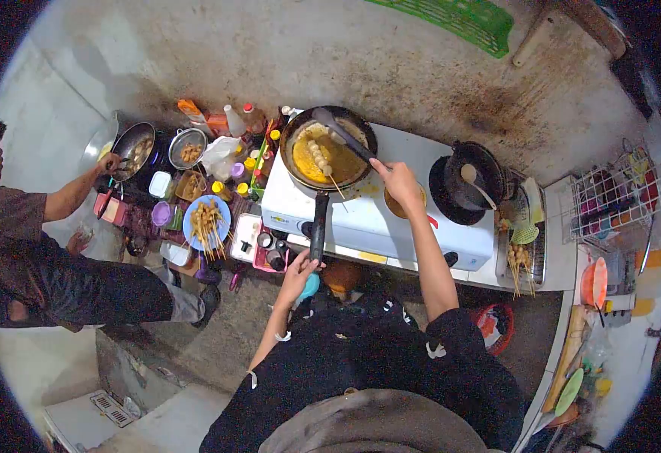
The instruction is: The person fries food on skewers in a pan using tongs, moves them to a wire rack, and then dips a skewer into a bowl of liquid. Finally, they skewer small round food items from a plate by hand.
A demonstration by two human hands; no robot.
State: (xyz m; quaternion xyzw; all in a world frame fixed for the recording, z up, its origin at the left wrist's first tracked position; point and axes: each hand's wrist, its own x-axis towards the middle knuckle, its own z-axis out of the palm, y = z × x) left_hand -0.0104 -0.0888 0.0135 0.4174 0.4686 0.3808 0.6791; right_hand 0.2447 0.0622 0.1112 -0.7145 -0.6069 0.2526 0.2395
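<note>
My left hand (297, 276) grips the end of the black handle of a frying pan (320, 226), which sits on the left side of a white gas stove (285, 199). Inside the pan, yellow egg (301, 167) spreads in oil, and a skewer of round balls (318, 157) lies over it with its bare stick poking past the near rim. Closed around a dark spatula (353, 143), my right hand (400, 186) is to the right of the pan. The spatula's blade reaches over the pan's far side, above the skewer.
A dark wok (475, 180) with a ladle (469, 174) occupies the right burner. More skewers lie on a blue plate (227, 219) at left and on a rack (538, 266) at right. Bottles and tubs crowd the left counter, where another person (25, 226) tends a second pan (131, 151).
</note>
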